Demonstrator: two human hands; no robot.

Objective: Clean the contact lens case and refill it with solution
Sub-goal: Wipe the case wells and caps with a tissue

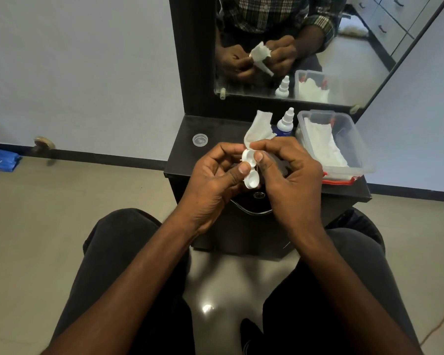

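A white contact lens case (250, 170) with two open wells is held upright between my hands, above the front of a black dresser top (185, 155). My left hand (215, 180) grips the case, thumb on its middle. My right hand (290, 175) pinches a white tissue (258, 129) and presses it onto the case's upper well. The solution bottle (284, 123), white with a blue label and a capped nozzle, stands behind the tissue. A clear round cap (200, 139) lies on the dresser top to the left.
A clear plastic box (344, 129) holding white tissues sits at the right of the dresser top, on a red-trimmed lid. A mirror (369, 60) stands behind, reflecting my hands. My knees flank the dresser. A blue cloth (0, 160) lies on the floor at far left.
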